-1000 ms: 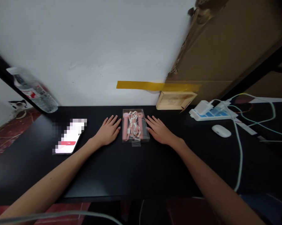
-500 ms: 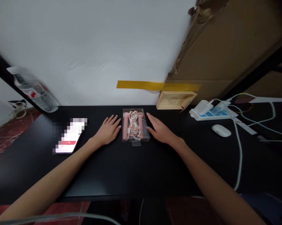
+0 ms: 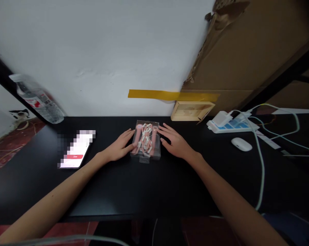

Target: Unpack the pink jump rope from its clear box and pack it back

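Note:
A clear plastic box holding a jump rope [image 3: 145, 140], with two pink handles and white-and-pink beads, lies on the black table between my hands, slightly turned. My left hand [image 3: 119, 145] grips the box's left edge: the thumb rests on its top and the fingers run along the side, partly hidden. On the other side, my right hand [image 3: 175, 141] is open with its fingers spread. Its fingertips reach the upper right edge of the box, while the thumb points toward the right side. A clear flap sticks out from the box's near end.
Left of my arm lies a lit phone [image 3: 77, 150], with a plastic bottle [image 3: 38, 99] behind it. A wooden frame-like box [image 3: 191, 118] leans at the back near yellow tape [image 3: 159, 94]. To the right are a power strip [image 3: 228, 127], white cables and a white mouse [image 3: 241, 144].
My left hand has moved right onto the box, its thumb now over the top. The box has shifted slightly and turned. My right fingers have spread and reached its edge.

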The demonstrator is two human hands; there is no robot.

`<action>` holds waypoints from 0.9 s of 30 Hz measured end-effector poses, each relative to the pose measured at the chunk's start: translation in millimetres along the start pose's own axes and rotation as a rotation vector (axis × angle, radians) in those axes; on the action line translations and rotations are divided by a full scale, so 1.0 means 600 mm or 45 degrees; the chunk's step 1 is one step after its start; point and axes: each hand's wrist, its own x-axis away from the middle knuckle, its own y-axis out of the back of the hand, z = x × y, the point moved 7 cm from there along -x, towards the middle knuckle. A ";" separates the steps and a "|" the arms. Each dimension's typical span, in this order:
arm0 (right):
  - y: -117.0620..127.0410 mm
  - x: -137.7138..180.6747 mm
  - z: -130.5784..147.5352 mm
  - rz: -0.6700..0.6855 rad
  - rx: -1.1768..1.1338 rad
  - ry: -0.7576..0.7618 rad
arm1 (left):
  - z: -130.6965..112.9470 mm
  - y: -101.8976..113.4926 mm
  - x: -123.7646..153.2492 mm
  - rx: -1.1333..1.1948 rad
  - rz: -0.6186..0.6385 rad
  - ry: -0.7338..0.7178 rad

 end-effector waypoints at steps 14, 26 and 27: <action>0.006 0.002 0.010 -0.010 -0.009 0.032 | 0.006 0.095 0.011 -0.093 -0.724 0.025; 0.010 0.001 0.045 -0.154 0.205 0.104 | -0.058 0.048 0.003 -0.373 -0.161 -0.086; 0.010 0.001 0.050 -0.157 0.203 0.115 | -0.056 0.042 0.004 -0.421 -0.112 -0.063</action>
